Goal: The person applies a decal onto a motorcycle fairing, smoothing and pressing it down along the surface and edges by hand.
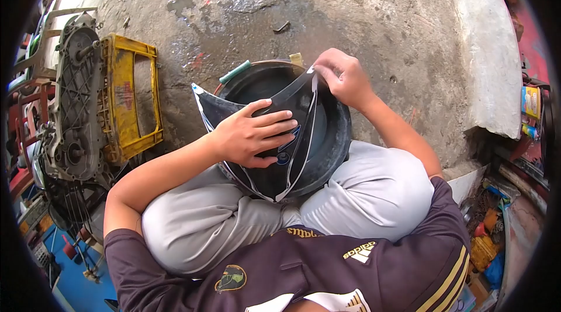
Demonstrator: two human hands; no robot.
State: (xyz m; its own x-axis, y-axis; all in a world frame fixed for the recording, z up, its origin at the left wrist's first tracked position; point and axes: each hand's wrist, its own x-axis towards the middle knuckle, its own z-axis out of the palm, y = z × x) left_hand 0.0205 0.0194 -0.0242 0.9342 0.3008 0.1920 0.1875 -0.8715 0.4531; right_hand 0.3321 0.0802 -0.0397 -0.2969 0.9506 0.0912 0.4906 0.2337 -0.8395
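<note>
A black, pointed motorcycle fairing panel [274,174] with white-edged stripes and blue markings lies across a round black basin [336,151], between my bent legs. My left hand [255,134] rests on the panel's middle, palm down, fingers stretched out and apart. At the panel's upper right tip, the thumb and fingers of my right hand [343,80] are pinched together on a small white end; whether this is a loose decal edge or the tip itself I cannot tell. The panel's upper left tip is also white, with a bit of blue. Part of the panel is hidden under my left hand.
To the left stand a yellow plastic crate [133,99] and a grey metal engine casing [76,99]. A teal tube [235,71] lies at the basin's rim. Ahead, a small dark metal piece [281,27] lies on the wet concrete floor [385,26]. A concrete ledge [488,55] runs along the right.
</note>
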